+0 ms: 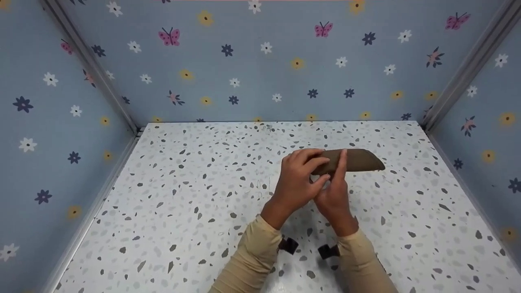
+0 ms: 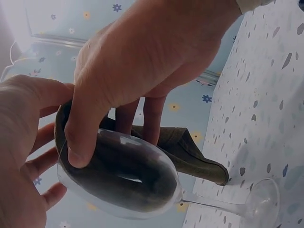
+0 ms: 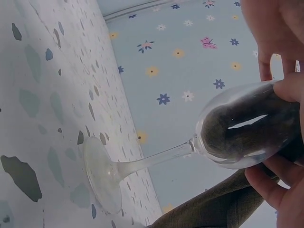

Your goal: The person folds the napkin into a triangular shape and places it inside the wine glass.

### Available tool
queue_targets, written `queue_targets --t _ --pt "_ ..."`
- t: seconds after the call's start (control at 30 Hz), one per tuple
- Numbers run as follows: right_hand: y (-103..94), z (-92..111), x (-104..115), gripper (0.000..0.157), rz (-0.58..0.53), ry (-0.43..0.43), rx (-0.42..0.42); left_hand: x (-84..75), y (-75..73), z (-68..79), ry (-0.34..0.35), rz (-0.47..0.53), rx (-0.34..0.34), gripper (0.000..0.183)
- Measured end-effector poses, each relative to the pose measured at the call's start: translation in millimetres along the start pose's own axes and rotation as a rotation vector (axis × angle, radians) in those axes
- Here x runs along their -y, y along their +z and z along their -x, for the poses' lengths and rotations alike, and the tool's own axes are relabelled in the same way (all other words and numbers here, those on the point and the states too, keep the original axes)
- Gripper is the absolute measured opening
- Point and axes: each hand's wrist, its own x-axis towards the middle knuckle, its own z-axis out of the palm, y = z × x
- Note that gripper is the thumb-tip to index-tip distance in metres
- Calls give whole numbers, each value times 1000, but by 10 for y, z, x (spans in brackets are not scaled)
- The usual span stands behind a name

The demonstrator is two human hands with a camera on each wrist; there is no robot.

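Note:
A clear stemmed wine glass (image 2: pixel 133 178) is upright between the two hands. Dark olive-brown cloth (image 1: pixel 360 160) fills much of its bowl and spills over the rim, one part hanging beside the glass in both wrist views. My right hand (image 1: pixel 334 197) grips the bowl, thumb against its side, index finger stretched along the cloth. With curled fingers and thumb, my left hand (image 1: pixel 296 175) holds the cloth at the rim. The foot of the wine glass (image 3: pixel 102 175) is close to the table; contact cannot be told. From the head view, the hands and cloth hide the glass.
The white speckled tabletop (image 1: pixel 183 203) spreads beneath the hands. Pale blue panels with flowers and butterflies (image 1: pixel 264 73) enclose the back and both sides, joined by metal corner posts (image 1: pixel 468 61). Small black wrist devices (image 1: pixel 290 245) sit by the sleeves.

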Motion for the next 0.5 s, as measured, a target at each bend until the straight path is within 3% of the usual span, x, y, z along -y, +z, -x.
queue_targets --t 0.2,0.5 --pt "-7 -10 3 94 -19 -28 -3 -52 20 -71 16 -82 7 29" --pt "-1 4 4 97 -3 -38 6 -96 28 -94 -50 -108 -29 22"
